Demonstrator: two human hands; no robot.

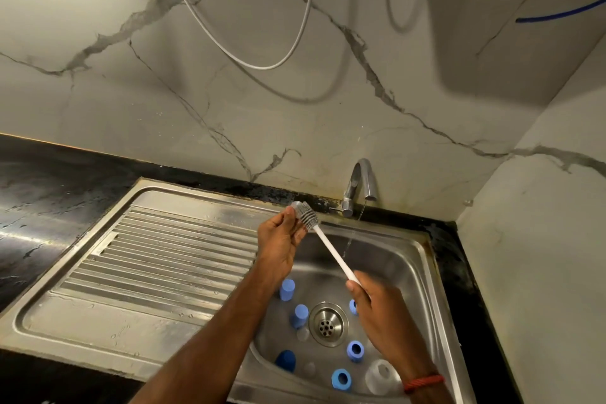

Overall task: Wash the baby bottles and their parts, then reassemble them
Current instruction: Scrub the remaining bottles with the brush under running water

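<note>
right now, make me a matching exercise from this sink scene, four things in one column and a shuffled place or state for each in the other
Column one:
1. left hand
2. right hand
3. tap
4. drain

Column two:
A. set in the middle of the sink floor
B. runs a thin stream of water
C. grips the white handle of the brush
D. holds the brush's grey bristle head

Pairs: 1-D, 2-C, 3-B, 4-A
</note>
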